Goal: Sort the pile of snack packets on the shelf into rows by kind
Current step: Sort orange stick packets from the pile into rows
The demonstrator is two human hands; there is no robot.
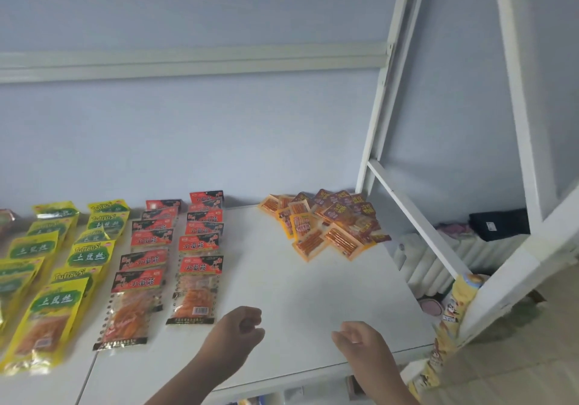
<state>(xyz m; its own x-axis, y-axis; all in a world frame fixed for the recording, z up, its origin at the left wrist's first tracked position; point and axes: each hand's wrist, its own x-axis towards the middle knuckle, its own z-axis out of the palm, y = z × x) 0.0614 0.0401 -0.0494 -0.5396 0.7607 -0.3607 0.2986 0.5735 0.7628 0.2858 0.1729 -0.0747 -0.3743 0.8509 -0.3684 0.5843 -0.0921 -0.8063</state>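
Note:
A mixed pile of small orange and purple snack packets (326, 222) lies at the back right of the white shelf (297, 295). To the left, red-and-black packets (200, 266) lie in two rows, and yellow-green packets (87, 257) lie in further rows at the far left. My left hand (238, 329) hovers over the shelf's front with fingers loosely curled, holding nothing. My right hand (360, 342) hangs beside it, also loosely curled and holding nothing. Both hands are well short of the pile.
A white shelf upright and slanted brace (407, 216) stand right behind the pile. Beyond the shelf's right edge are a yellow snack canister (454, 304), a dark bag (498, 222) and floor. Bare shelf surface lies between the red rows and the pile.

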